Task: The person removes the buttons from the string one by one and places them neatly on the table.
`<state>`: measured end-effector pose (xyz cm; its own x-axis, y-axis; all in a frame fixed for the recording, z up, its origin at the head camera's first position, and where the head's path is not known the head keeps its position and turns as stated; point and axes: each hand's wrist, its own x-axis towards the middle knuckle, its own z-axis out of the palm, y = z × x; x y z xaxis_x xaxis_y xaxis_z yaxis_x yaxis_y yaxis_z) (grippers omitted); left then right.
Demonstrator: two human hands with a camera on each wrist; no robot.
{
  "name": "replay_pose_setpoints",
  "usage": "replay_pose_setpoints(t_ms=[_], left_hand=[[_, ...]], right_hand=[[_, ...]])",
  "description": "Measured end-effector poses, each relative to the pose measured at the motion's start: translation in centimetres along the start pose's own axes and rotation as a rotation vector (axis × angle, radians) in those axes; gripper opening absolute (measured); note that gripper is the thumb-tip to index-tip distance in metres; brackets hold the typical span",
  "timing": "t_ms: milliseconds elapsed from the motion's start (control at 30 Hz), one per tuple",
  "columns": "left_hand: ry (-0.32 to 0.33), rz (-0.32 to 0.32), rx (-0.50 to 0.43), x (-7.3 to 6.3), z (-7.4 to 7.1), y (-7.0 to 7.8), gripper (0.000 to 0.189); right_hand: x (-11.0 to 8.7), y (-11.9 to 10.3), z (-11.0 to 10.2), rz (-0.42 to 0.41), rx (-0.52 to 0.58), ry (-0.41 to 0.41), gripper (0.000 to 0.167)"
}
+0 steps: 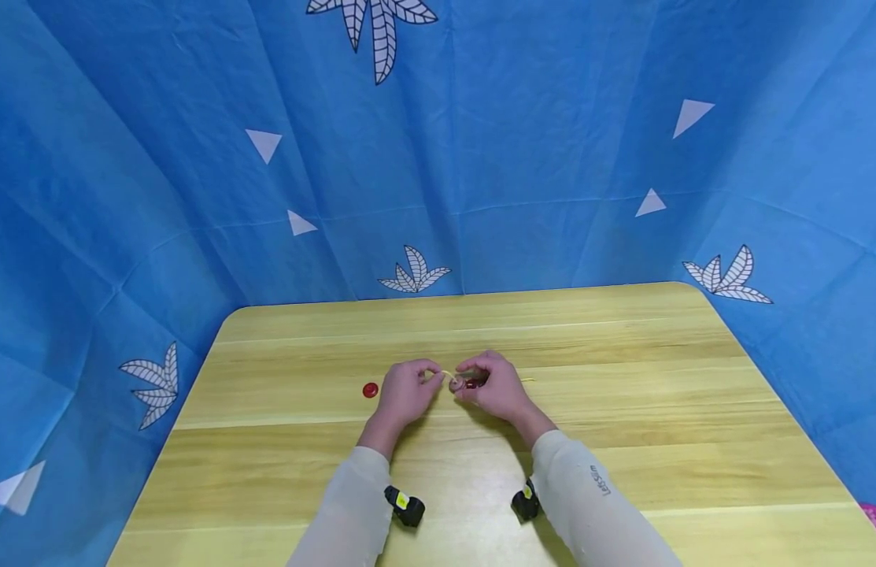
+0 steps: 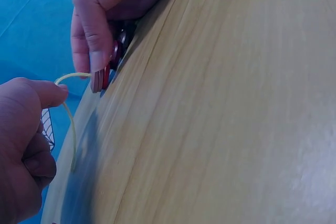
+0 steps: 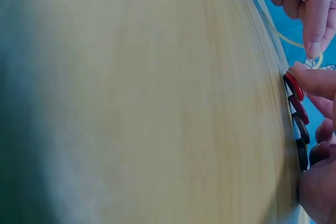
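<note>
My left hand (image 1: 405,390) pinches a yellow string (image 2: 72,124) between thumb and index finger, its loose end hanging down. From there the string runs to a pale pinkish button (image 2: 95,82), which my right hand (image 1: 503,389) pinches between thumb and finger. Behind that button, a row of further buttons lines up under the right palm: a bright red one (image 3: 295,86), a dark red one (image 3: 298,109) and blackish ones (image 3: 301,128). The right hand partly hides this row. A single red button (image 1: 370,390) lies on the table just left of my left hand.
Past the right hand, the string's other end (image 1: 527,379) shows on the wooden table (image 1: 622,465). A blue curtain (image 1: 515,142) with leaf and triangle prints hangs behind the table's far edge. Black wrist cameras (image 1: 408,510) sit on both sleeves.
</note>
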<state>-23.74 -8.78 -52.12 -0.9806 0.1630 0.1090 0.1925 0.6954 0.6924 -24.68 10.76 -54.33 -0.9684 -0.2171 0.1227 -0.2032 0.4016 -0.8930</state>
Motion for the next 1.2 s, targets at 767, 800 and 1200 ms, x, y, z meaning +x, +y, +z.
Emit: replay_pose_setpoints(t_ms=[767,800,1200], left_hand=[[0.103,0.019,-0.056,-0.04,-0.73,-0.16,0.007],[0.106,0.017,-0.057,-0.07,-0.75,-0.17,0.008],[0.188,0.062,-0.105,-0.36,-0.44,-0.79,0.004]], right_hand=[[0.21,-0.27,0.24,-0.136,-0.181,-0.012,0.006],[0.20,-0.27,0.25,-0.129,-0.178,-0.009,0.006],[0.09,-0.40,0.54,-0.086,-0.142,0.054,0.010]])
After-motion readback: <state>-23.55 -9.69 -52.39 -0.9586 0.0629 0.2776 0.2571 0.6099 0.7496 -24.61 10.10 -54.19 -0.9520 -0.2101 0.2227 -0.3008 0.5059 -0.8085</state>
